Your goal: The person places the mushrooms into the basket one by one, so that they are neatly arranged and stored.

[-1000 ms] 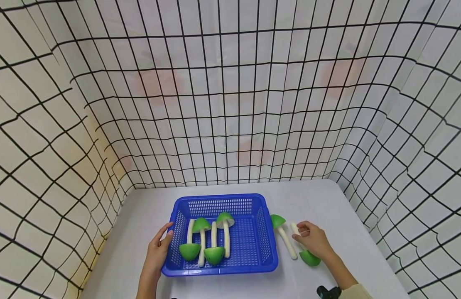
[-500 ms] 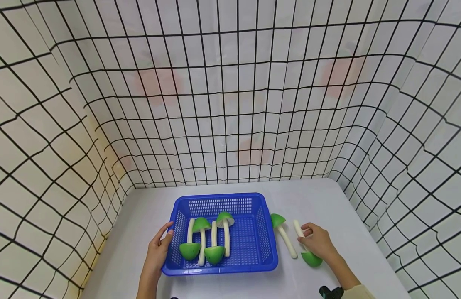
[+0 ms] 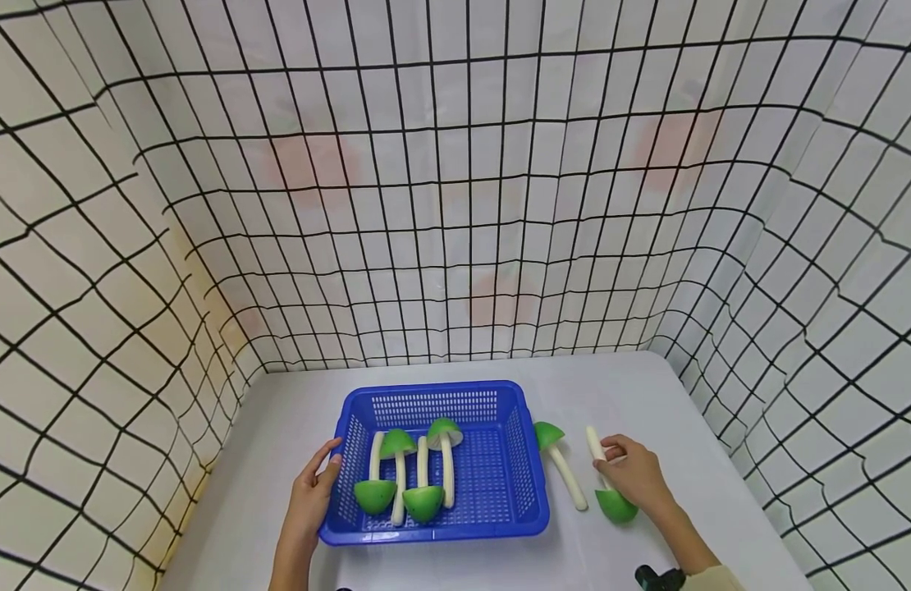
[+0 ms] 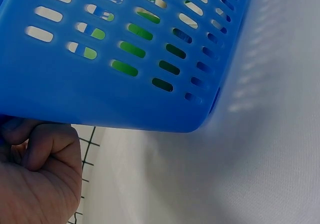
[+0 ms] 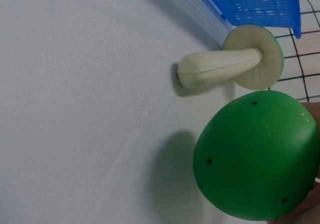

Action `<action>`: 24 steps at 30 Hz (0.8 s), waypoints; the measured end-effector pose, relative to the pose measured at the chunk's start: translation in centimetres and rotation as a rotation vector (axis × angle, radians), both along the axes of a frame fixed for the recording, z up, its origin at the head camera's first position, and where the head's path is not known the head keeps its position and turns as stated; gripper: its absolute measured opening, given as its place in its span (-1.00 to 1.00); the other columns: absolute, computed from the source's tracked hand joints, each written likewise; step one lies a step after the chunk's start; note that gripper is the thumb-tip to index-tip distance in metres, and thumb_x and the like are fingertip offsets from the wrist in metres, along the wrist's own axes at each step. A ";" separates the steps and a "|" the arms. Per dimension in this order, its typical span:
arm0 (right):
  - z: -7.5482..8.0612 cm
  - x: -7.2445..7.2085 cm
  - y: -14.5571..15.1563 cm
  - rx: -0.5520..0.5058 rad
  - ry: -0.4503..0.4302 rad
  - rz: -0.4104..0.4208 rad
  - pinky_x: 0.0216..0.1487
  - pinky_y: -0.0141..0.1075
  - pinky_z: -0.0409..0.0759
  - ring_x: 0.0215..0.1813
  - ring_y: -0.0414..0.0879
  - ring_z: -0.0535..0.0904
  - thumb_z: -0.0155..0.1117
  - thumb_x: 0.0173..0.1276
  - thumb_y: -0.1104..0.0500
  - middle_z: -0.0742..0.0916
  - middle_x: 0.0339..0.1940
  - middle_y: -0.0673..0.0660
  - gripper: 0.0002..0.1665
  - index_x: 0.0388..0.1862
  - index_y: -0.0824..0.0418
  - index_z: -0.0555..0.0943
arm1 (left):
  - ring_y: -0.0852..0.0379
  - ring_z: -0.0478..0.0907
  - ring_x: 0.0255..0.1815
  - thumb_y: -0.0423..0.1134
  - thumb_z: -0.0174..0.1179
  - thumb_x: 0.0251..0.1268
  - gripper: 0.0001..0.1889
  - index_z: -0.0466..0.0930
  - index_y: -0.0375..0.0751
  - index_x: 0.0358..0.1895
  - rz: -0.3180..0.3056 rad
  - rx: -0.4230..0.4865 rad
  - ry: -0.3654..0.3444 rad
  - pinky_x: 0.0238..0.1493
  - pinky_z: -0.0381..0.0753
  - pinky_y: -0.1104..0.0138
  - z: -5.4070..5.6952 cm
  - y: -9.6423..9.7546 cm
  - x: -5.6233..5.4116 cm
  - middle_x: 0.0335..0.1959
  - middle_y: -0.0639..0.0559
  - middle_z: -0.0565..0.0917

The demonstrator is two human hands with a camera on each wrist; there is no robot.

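My left hand [image 3: 309,498] grips the left rim of a blue plastic basket [image 3: 533,525]; in the left wrist view its curled fingers [image 4: 52,146] meet the rim. Toy mushrooms with green caps [image 3: 423,503] and white stems lie side by side in the basket's left half, caps alternating. On the right, my right hand [image 3: 636,474] pinches the white stem of another toy mushroom [image 3: 616,506], cap toward me. Its dark-spotted green cap fills much of the right wrist view, apart from its shadow on the table. The hand is mostly hidden there.
Another toy mushroom [image 3: 562,468] lies on the white table [image 3: 647,386] against the basket's right side, cap away from me. Black grid netting [image 3: 455,205] over white sheeting encloses the table at the back and both sides.
My right hand has shifted slightly right with the mushroom, whose stem stands more steeply and reaches farther from me. The left hand and the basket have stayed put.
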State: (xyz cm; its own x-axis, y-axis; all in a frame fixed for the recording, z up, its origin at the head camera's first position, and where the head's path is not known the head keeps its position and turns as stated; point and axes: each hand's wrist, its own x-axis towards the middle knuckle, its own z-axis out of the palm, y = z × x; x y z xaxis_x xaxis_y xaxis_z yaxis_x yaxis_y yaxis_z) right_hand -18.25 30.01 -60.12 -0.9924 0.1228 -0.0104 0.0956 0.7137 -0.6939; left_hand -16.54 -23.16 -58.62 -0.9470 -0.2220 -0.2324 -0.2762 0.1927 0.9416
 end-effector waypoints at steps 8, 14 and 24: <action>0.7 0.1 -0.1 -0.016 0.032 -0.031 -0.26 -0.35 0.56 -0.29 -0.16 0.64 0.49 0.27 0.14 0.76 -0.19 0.17 -0.54 0.09 0.30 0.65 | -0.28 0.62 0.21 0.22 0.01 0.57 -0.37 0.29 0.13 0.58 -0.009 -0.006 0.003 0.15 0.67 -0.10 0.0 -0.1 0.0 0.40 -0.44 0.48; 1.4 0.1 -0.5 -0.032 0.026 -0.040 -0.28 -0.36 0.55 -0.28 -0.16 0.65 0.51 0.28 0.12 0.76 -0.17 0.17 -0.52 0.11 0.29 0.64 | -0.30 0.62 0.22 0.21 0.02 0.57 -0.39 0.30 0.14 0.57 -0.001 -0.005 -0.001 0.16 0.66 -0.10 0.0 -0.1 0.0 0.40 -0.43 0.49; 2.2 0.1 -0.9 -0.079 0.017 -0.064 -0.34 -0.35 0.59 -0.30 -0.17 0.69 0.49 0.31 0.08 0.77 -0.11 0.20 -0.51 0.15 0.26 0.63 | -0.29 0.63 0.21 0.17 0.02 0.60 -0.43 0.32 0.15 0.56 -0.004 -0.004 0.003 0.15 0.67 -0.10 -0.2 0.0 0.0 0.40 -0.44 0.49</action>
State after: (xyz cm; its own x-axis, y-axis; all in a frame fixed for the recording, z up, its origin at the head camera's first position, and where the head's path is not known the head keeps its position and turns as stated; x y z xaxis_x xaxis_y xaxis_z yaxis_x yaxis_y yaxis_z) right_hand -18.19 29.13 -57.89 -0.9827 0.1851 -0.0062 0.1271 0.6494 -0.7498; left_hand -16.58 -23.20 -58.82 -0.9486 -0.2194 -0.2281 -0.2722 0.1979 0.9417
